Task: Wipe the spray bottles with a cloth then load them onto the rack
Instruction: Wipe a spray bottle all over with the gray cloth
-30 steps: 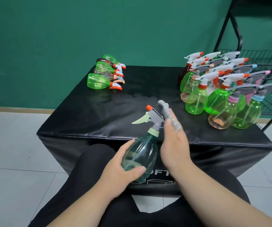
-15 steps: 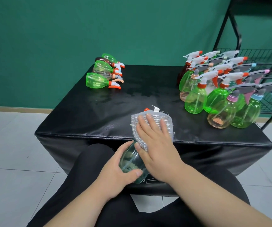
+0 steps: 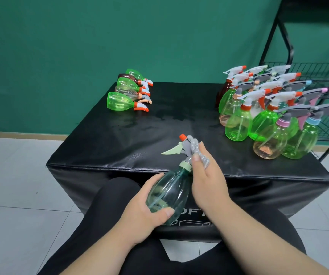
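Note:
A pale teal spray bottle (image 3: 169,190) with a grey head, pale green trigger and orange nozzle tilts over the near edge of the black padded box (image 3: 120,143). My left hand (image 3: 145,211) grips its body from below. Pressed flat against the bottle's right side is my right hand (image 3: 207,181), holding a grey cloth (image 3: 198,153) that lies along the spray head. Most of the cloth is hidden behind that hand. Several spray bottles (image 3: 266,114) stand upright at the box's right. Several more bottles (image 3: 129,91) lie on their sides at the far left.
A black wire rack (image 3: 318,76) stands just right of the box, behind the upright bottles. A green wall rises behind. Light floor tiles surround the box, and my black-clad legs fill the foreground.
My right hand, which covered the spray head with the cloth spread out, has slid to the bottle's right side. The head and trigger show again. The left hand kept its grip.

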